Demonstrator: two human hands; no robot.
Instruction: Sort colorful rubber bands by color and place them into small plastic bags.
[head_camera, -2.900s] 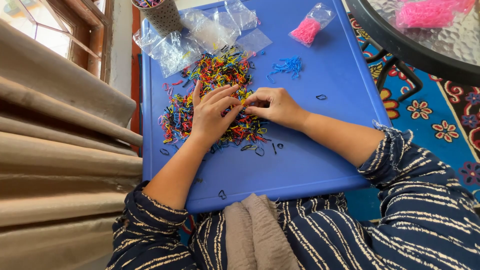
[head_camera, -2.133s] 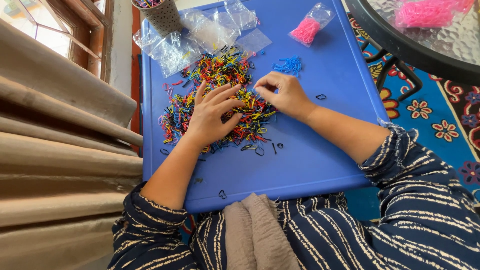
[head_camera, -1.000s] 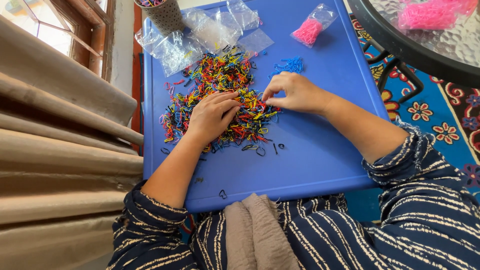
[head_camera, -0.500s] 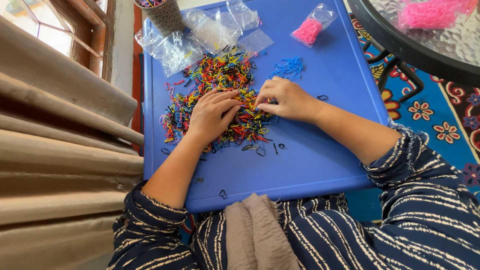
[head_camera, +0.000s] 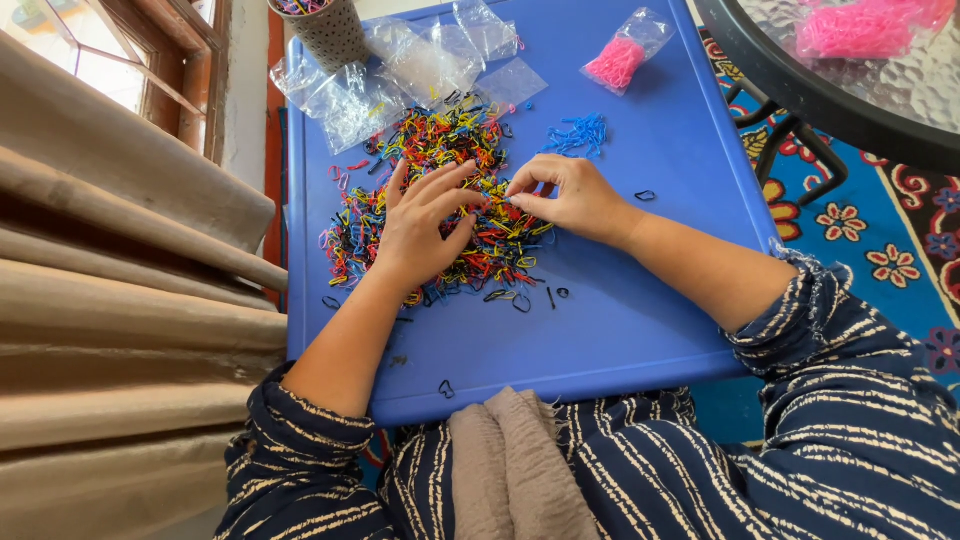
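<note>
We count one mixed pile of small rubber bands (head_camera: 455, 190), one small blue heap (head_camera: 580, 133) at one o'clock from it. We also see one pink-filled bag (head_camera: 622, 55), several empty clear bags (head_camera: 410, 70) and two hands.

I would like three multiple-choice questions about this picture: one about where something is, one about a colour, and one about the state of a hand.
1. Where does the small sorted group of blue bands lie?
A. beyond the right hand, on the blue tray
B. inside the mesh cup
C. on the carpet

2. What colour are the bands in the small clear bag at the far side of the tray?
A. green
B. pink
C. black

3. How is the left hand?
A. closed in a fist
B. lifted off the tray
C. spread flat on the mixed pile

Answers: 1 A, the blue cluster sits just past the right hand's fingers; 2 B, the bag's contents are pink; 3 C, its fingers are spread over the pile.
</note>
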